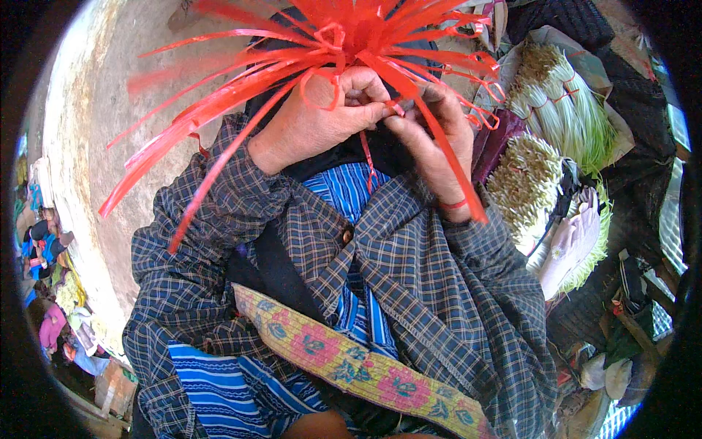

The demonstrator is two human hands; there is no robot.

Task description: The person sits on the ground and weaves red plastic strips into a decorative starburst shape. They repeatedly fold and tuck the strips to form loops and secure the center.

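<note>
A spray of red flat strips point(365, 29), seemingly plastic, fans out in front of me, with some loose ends curled into loops. My left hand point(311, 124) is closed near the middle of the spray, its thumb and finger pinching a short red strip end point(395, 108). From the other side, the thumb of my right hand point(442, 139) meets the same end with its fingers bent. One longer strip point(457, 168) crosses in front of the right hand. The fingertips partly hide where the strips cross.
Tied bundles of pale stalks point(570, 110) lie to the right, with another bundle point(523, 175) nearer me. A flower-patterned band point(351, 362) slants over my lap. Bare ground point(124, 88) and a pale ledge spread left; people and coloured clothes point(53, 325) are beyond.
</note>
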